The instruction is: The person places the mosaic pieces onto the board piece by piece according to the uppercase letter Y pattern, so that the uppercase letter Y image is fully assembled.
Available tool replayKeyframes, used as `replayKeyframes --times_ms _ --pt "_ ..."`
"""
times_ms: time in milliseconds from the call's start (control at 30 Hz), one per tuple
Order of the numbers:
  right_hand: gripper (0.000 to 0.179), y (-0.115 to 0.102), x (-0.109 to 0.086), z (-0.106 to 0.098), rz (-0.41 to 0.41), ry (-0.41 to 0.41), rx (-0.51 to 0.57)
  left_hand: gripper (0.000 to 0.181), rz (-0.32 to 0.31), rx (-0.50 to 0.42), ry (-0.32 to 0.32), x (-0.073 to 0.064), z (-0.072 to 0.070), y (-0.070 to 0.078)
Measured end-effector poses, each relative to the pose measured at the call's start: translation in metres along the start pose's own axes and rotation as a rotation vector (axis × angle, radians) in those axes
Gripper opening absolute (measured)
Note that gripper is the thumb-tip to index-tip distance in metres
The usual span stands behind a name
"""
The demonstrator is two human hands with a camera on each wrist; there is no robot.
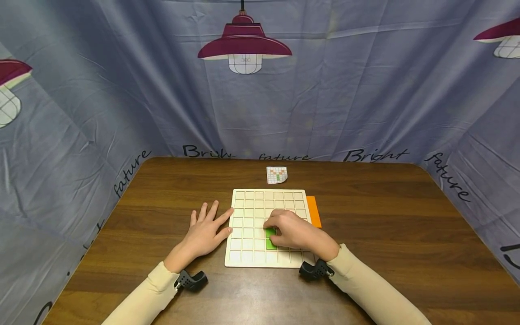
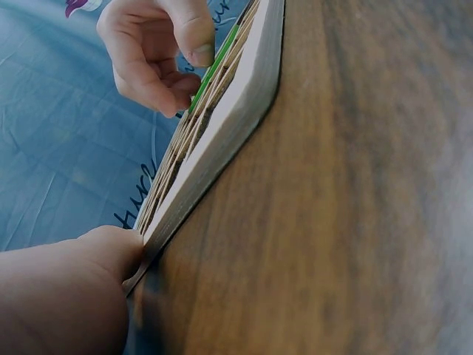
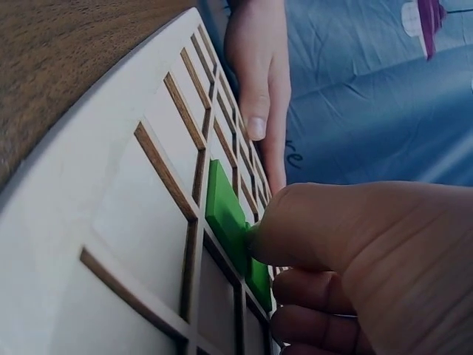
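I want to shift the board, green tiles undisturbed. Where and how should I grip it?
Probably pinch its left rim, coming from the left: the board lies flat, its thick edge rises above the table, and the green tiles sit farther in.

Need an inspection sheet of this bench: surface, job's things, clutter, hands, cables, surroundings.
Surface: brown wood-grain table.
Job's things: pale gridded board lying flat; green tiles on it; grid-patterned paper beyond its far edge.
Clutter: orange piece at board's right edge, purpose unclear.
Hands: left hand spread, touching board's left edge; right hand curled over green tiles, grip unclear.
Cables: nothing seen.
Surroundings: grey-blue fabric with printed lamps.
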State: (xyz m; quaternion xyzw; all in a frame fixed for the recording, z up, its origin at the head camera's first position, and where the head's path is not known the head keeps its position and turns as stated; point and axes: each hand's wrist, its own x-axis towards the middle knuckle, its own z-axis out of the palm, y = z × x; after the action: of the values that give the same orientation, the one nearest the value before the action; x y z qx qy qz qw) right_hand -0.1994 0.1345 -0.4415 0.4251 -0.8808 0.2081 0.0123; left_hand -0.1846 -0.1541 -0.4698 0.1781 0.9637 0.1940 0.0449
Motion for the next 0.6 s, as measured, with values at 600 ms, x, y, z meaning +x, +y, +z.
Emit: replayKeyframes --times_ms 600 --pt "0.022 0.0037 -0.0059 -0.0069 0.014 0.019 0.009 0.058 0.005 0.008 -0.003 0.0016 0.0018 -0.0005"
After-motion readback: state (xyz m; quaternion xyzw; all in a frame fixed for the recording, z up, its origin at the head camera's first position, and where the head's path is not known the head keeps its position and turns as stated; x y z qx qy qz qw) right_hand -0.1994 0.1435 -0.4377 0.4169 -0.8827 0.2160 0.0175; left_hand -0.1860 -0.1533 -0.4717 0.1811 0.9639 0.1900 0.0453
